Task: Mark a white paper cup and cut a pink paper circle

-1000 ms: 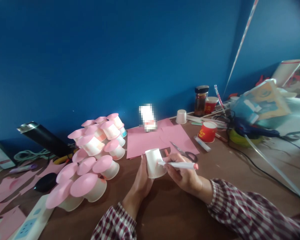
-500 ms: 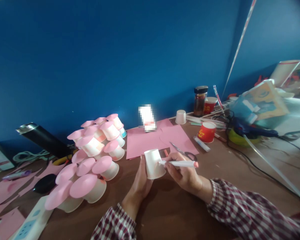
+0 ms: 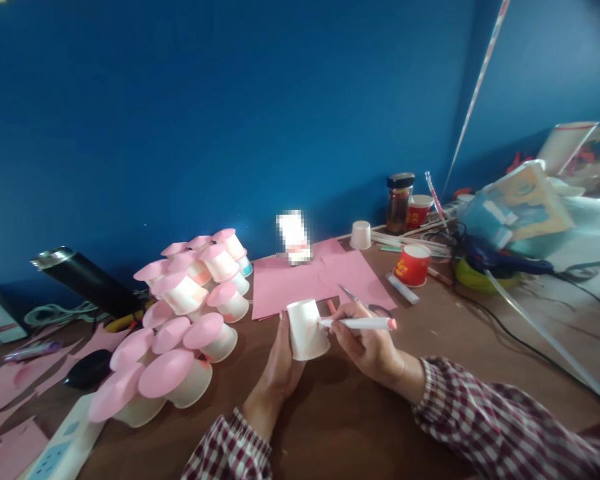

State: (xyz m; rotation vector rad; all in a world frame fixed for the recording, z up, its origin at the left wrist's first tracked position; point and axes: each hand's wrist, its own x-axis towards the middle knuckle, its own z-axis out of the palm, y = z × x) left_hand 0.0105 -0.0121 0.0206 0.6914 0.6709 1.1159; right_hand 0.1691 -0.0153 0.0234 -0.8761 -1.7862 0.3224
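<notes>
My left hand point(image 3: 283, 357) is wrapped round the left side of a white paper cup point(image 3: 307, 331), which is upside down, its wide rim lowest. In my right hand point(image 3: 367, 347) is a white marker pen point(image 3: 365, 323) with a pinkish-red end. The marker lies almost level, and its tip meets the right part of the cup's wall. Any mark there is too small to make out. Behind my right hand lie scissors point(image 3: 353, 294), partly covered by it, at the edge of pink paper sheets point(image 3: 285, 293).
To the left stand several upturned cups with pink paper tops point(image 3: 166, 372), near a power strip point(image 3: 63, 440) and a black flask point(image 3: 83, 277). On the right are a red paper cup point(image 3: 413, 267), a glue stick point(image 3: 403, 289), a blue glue gun point(image 3: 505, 261) and its black cable.
Almost nothing differs. The marker is slightly more level, its tip still against the cup, and the cup has shifted very slightly left.
</notes>
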